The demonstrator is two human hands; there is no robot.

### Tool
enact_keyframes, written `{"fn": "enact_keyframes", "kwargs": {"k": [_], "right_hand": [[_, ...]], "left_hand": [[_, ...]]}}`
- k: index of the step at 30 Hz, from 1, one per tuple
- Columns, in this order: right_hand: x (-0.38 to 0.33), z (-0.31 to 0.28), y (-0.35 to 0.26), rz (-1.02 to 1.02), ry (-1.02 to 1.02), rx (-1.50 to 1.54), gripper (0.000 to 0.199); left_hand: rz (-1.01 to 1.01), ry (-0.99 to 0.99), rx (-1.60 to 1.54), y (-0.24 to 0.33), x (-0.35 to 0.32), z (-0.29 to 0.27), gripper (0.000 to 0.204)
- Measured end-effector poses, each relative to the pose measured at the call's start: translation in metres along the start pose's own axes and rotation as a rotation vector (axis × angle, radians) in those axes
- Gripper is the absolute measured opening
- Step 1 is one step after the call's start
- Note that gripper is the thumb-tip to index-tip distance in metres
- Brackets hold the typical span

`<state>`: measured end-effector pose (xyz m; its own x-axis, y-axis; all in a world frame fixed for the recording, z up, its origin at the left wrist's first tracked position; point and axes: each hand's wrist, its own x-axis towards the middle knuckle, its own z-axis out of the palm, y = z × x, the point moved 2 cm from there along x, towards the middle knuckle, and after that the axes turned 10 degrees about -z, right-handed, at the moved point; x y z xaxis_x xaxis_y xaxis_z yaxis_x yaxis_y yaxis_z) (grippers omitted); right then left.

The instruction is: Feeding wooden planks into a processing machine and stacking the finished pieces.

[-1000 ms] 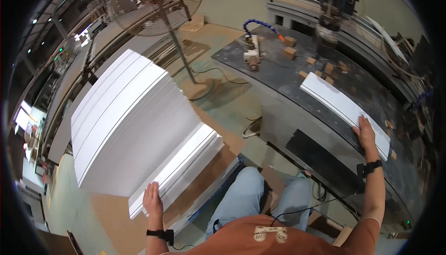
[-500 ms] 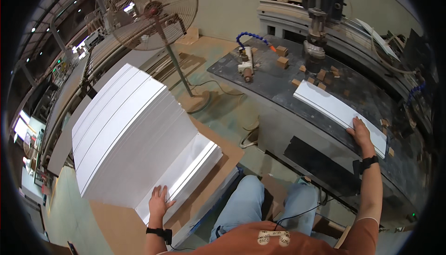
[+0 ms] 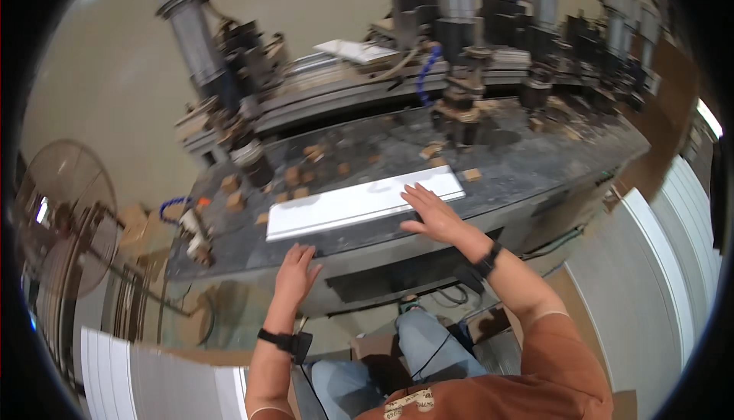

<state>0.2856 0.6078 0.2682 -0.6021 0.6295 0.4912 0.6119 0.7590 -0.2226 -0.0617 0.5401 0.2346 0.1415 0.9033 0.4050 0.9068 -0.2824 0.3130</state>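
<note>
A long white board (image 3: 336,204) with a groove along its near edge lies flat on the dark machine table (image 3: 367,144). My right hand (image 3: 434,216) is over the board's right part, fingers stretched out and thumb apart; whether the fingertips touch it, I cannot tell. Just in front of the table's near edge, below the board's left part, my left hand (image 3: 297,271) hangs with its fingers extended. Nothing is held in either hand.
Vertical machine heads (image 3: 248,152) stand along the table's back, with small wooden blocks (image 3: 293,175) scattered below. Stacks of white boards flank me, one stack (image 3: 107,374) at lower left, another (image 3: 634,267) at right. A pedestal fan (image 3: 69,213) stands far left.
My view has swung right toward the machine table. My left hand has left the stacked boards and come to the table's front edge. My right hand stays by the white board.
</note>
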Motion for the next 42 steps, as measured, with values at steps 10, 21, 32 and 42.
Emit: {"fn": "enact_keyframes", "kwargs": {"k": [10,21,32,42], "right_hand": [[-0.401,-0.308,-0.084,0.826,0.473,-0.984,0.068],[-0.512,-0.356,-0.124,1.636,0.087,-1.096,0.071],[-0.513,-0.325,-0.131,1.224,0.224,-1.195,0.052],[-0.341,-0.278,-0.131,0.794,0.264,-1.059,0.046]], "left_hand": [[0.155,-0.065,0.006,0.019,0.110,0.088,0.047],[0.117,-0.044,0.048,0.044,0.118,0.108,0.050],[0.049,-0.057,-0.003,0.039,0.112,0.108,0.051],[0.003,-0.028,-0.059,0.048,0.114,0.106,0.050]]}}
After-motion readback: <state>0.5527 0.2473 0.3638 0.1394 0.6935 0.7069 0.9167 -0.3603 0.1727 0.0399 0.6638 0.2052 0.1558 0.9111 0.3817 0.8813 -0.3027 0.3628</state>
